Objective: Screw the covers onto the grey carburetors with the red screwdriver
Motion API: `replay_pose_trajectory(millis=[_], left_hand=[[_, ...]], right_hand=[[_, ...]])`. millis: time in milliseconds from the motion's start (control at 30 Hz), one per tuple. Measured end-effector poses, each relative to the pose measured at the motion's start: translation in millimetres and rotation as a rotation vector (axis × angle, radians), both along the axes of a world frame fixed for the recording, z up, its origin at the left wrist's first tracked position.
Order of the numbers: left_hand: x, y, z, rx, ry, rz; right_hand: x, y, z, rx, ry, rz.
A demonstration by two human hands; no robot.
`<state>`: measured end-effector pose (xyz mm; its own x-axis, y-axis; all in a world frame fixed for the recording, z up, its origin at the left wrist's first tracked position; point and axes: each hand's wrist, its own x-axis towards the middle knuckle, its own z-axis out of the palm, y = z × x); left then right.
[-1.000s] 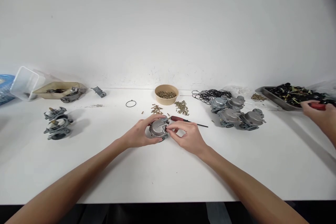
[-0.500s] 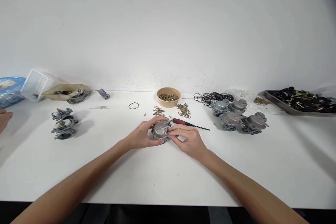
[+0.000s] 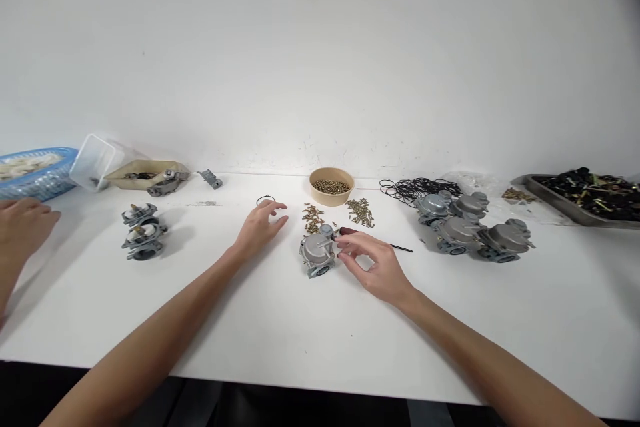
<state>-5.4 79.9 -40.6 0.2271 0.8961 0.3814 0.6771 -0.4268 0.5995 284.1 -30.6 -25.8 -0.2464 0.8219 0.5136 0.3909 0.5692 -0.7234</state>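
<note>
A grey metal carburetor [image 3: 319, 250] stands on the table, its round bowl facing up. My left hand [image 3: 259, 227] is off it to the left, fingers spread and holding nothing, near a thin black rubber ring [image 3: 265, 199] that it partly covers. Close to the carburetor's right side is my right hand [image 3: 376, 265], its thumb and fingers curved and apart with nothing visible between them. Behind those fingers lies a screwdriver [image 3: 401, 248], its dark red handle mostly hidden. Loose brass screws [image 3: 313, 218] lie just beyond the carburetor.
A tan bowl [image 3: 332, 196] of screws stands at the back. Carburetors [image 3: 457, 232] group at right, near black rings [image 3: 420, 189] and a metal tray [image 3: 575, 210]. Two open carburetor bodies [image 3: 144, 240] stand left. Another person's hand [image 3: 27, 227] rests by a blue basket [image 3: 47, 180].
My left hand has let go of the carburetor and moved away to the left. My right hand's fingers have come off its side and parted. The other person's hand shows more.
</note>
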Motion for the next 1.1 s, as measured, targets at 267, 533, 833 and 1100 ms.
replay_pose_trajectory(millis=[267,533,833,1100], left_hand=[[3,13,-11.1,-0.021,0.078,0.08],[2,-8,15.1,-0.084,-0.104,-0.002],[7,-44,47.5,0.061,-0.157,-0.581],[3,-47,48.3,0.198,-0.025,-0.596]], right_hand=[[7,4,-0.4,-0.027,0.017,-0.065],[7,4,7.0,0.005,-0.035,-0.096],[11,6,11.0,0.051,-0.098,-0.128],[6,-1,15.2,0.058,-0.087,-0.087]])
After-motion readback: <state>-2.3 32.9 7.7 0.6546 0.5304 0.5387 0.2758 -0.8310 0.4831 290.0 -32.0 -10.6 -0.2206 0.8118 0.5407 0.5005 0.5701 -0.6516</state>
